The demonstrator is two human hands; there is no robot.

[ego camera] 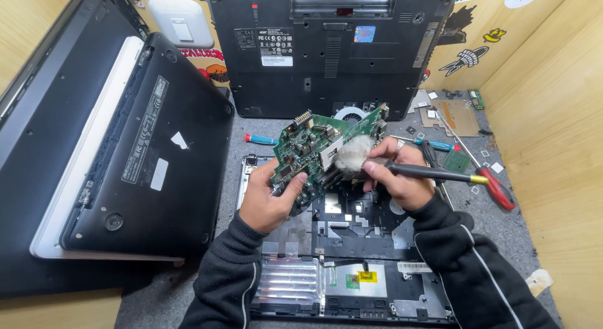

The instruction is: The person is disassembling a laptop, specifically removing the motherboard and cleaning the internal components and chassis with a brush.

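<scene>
Green circuit board (320, 153) sits gripped in your left hand (270, 200), thumb over its lower edge and fingers behind, held up above the opened laptop chassis (352, 266) near the front edge of the grey mat (163, 297). Its long axis runs diagonally, the low end by your left palm and the high end pointing up and to the right, toward the black laptop base (326, 52) propped at the mat's far edge. Your right hand (399, 178) is closed around a black-handled brush (433, 173), whose pale bristles touch the board near its upper middle; the handle lies almost level, its yellow end pointing to the right edge. Just past that end lies a red-handled screwdriver (499, 189). A blue-handled screwdriver (260, 139) rests behind the board. Along the mat's left edge two more closed laptops (125, 153) lie stacked, undersides up.
</scene>
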